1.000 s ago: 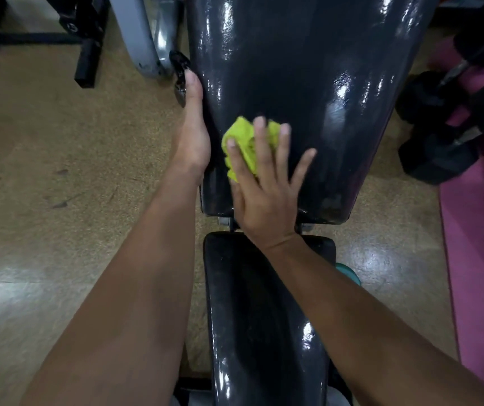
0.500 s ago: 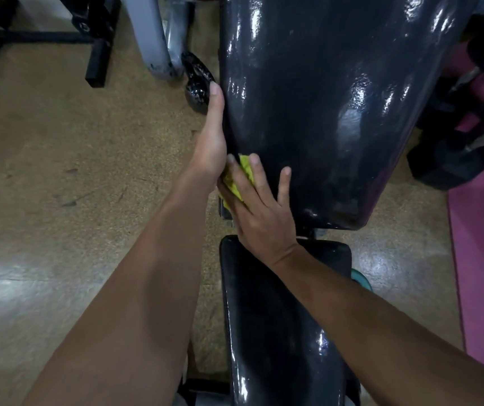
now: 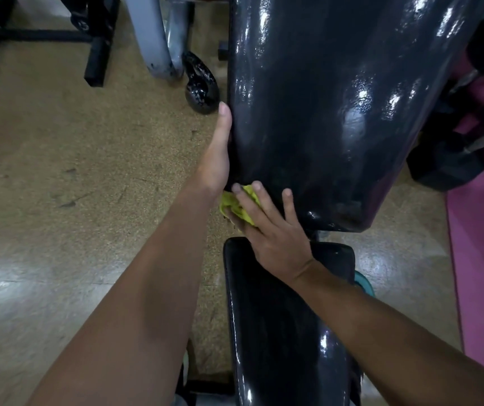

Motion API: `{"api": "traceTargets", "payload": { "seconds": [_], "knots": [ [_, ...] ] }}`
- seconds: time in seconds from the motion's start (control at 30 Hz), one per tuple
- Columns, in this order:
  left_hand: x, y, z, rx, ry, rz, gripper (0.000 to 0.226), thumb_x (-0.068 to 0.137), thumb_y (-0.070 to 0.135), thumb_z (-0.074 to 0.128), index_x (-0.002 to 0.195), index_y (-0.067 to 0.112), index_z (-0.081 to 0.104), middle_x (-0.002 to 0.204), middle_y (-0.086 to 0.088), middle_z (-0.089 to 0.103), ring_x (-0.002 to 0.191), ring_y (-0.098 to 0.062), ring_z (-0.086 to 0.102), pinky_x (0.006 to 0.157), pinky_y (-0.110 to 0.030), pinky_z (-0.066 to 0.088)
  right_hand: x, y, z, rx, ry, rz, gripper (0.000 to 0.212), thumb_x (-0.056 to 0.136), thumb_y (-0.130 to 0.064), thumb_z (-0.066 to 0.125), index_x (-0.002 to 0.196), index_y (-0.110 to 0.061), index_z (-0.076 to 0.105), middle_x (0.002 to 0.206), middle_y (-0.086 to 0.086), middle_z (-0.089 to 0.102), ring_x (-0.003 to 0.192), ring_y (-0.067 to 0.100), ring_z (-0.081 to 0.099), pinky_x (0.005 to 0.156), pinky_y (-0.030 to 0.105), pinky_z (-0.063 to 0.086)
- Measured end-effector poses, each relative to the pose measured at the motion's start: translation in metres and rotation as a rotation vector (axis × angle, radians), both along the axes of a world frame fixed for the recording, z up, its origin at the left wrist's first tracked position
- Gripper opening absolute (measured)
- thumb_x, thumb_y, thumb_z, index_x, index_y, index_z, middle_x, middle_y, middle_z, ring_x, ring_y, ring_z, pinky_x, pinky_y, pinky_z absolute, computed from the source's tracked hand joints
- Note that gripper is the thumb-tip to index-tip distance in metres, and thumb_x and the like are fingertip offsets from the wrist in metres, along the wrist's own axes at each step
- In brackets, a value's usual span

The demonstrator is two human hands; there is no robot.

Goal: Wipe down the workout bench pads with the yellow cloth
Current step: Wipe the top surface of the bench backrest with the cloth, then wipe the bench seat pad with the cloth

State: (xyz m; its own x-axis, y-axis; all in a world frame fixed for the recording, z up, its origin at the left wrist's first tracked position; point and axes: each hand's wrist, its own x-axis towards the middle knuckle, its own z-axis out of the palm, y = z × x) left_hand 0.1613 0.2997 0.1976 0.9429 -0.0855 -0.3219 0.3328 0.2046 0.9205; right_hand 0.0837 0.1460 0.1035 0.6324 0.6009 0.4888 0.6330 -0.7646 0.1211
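— Speckled tan floor [image 3: 59, 148] lies around the bench; where is the yellow cloth [image 3: 239, 205]?

— At the near left corner of the back pad [image 3: 322, 112], bunched under the right hand [image 3: 273, 230], whose spread fingers press it against the pad's edge.

— And the left hand [image 3: 216, 159]?

— Flat along that pad's left side, fingers straight and together. The seat pad [image 3: 279, 332] lies nearer than the back pad, a pink mat [image 3: 483, 259] to the right of it.
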Motion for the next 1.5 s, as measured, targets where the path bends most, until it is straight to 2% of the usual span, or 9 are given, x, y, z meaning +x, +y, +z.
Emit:
{"api": "traceTargets", "payload": {
  "seconds": [0.33,0.53,0.7,0.97,1.07,1.13,1.23,1.4,1.5],
  "knots": [
    [-0.008,-0.003,-0.018,0.001,0.001,0.036,0.077,0.102,0.079,0.022,0.155,0.032,0.053,0.147,0.006,0.067,0.139,-0.013,0.061,0.124,-0.047,0.042,0.002,0.005,-0.005,-0.015,-0.025,0.063,0.04,0.103,-0.025,0.055,0.143,-0.026,0.057,0.162,0.003,0.035,0.153,0.028,0.026,0.121,0.066,0.006],
    [-0.018,-0.012,-0.036,-0.009,-0.004,0.186,0.103,0.072,0.103,0.045,0.146,0.034,0.063,0.146,0.005,0.067,0.142,-0.018,0.058,0.124,-0.05,0.039,0.0,-0.027,-0.005,-0.046,0.001,0.095,0.035,0.106,-0.025,0.052,0.14,-0.031,0.059,0.162,0.003,0.034,0.153,0.026,0.026,0.124,0.06,0.01],
    [-0.022,-0.015,-0.046,-0.048,0.021,0.259,0.11,0.065,0.102,0.055,0.145,0.027,0.065,0.145,0.002,0.068,0.14,-0.02,0.06,0.123,-0.049,0.041,-0.006,-0.058,-0.01,0.029,0.002,-0.061,0.047,0.106,-0.016,0.053,0.148,-0.037,0.05,0.165,0.011,0.029,0.155,0.035,0.017,0.119,0.069,0.009],
    [-0.022,-0.017,-0.047,-0.055,0.048,0.309,0.117,0.058,0.104,0.059,0.148,0.029,0.062,0.146,0.006,0.067,0.141,-0.018,0.059,0.123,-0.049,0.041,-0.021,-0.1,-0.014,0.169,0.125,-0.354,0.068,0.099,-0.005,0.064,0.148,-0.045,0.038,0.162,0.025,0.012,0.153,0.048,0.001,0.111,0.078,0.024],
    [-0.021,-0.018,-0.043,-0.024,0.03,0.321,0.113,0.062,0.104,0.056,0.148,0.03,0.062,0.146,0.009,0.067,0.14,-0.013,0.059,0.124,-0.045,0.041,-0.027,-0.111,-0.013,0.359,0.269,-0.407,0.071,0.101,-0.003,0.058,0.152,-0.046,0.033,0.164,0.026,-0.002,0.151,0.055,0.004,0.101,0.069,0.046],
    [-0.021,-0.02,-0.041,-0.02,0.023,0.335,0.1,0.073,0.097,0.051,0.144,0.028,0.065,0.144,0.008,0.068,0.138,-0.012,0.06,0.124,-0.044,0.042,-0.03,-0.112,-0.01,0.457,0.345,-0.455,0.078,0.101,-0.005,0.056,0.154,-0.052,0.023,0.166,0.024,-0.011,0.15,0.051,0.022,0.085,0.057,0.06],
    [-0.021,-0.023,-0.041,-0.019,0.026,0.348,0.084,0.081,0.085,0.045,0.139,0.028,0.068,0.141,0.008,0.07,0.135,-0.01,0.062,0.123,-0.042,0.043,-0.033,-0.11,-0.009,0.56,0.386,-0.531,0.074,0.102,-0.013,0.052,0.158,-0.044,0.016,0.166,0.027,-0.003,0.134,0.04,0.049,0.073,0.041,0.062],
    [-0.022,-0.027,-0.041,0.04,0.049,0.411,0.09,0.081,0.088,0.044,0.143,0.027,0.066,0.14,0.009,0.071,0.134,-0.01,0.063,0.121,-0.041,0.045,-0.034,-0.105,-0.006,0.793,0.457,-0.668,0.061,0.107,-0.03,0.04,0.161,-0.023,0.013,0.157,0.023,0.033,0.125,0.029,0.052,0.095,0.027,0.048],
    [-0.026,-0.032,-0.04,0.131,0.051,0.481,0.066,0.098,0.079,0.039,0.128,0.03,0.073,0.122,0.015,0.078,0.121,-0.003,0.069,0.111,-0.032,0.051,-0.032,-0.102,-0.002,0.902,0.527,-0.783,0.06,0.107,-0.033,0.036,0.161,-0.016,0.017,0.154,0.013,0.045,0.131,0.025,0.051,0.105,0.028,0.045]
  ]
}}
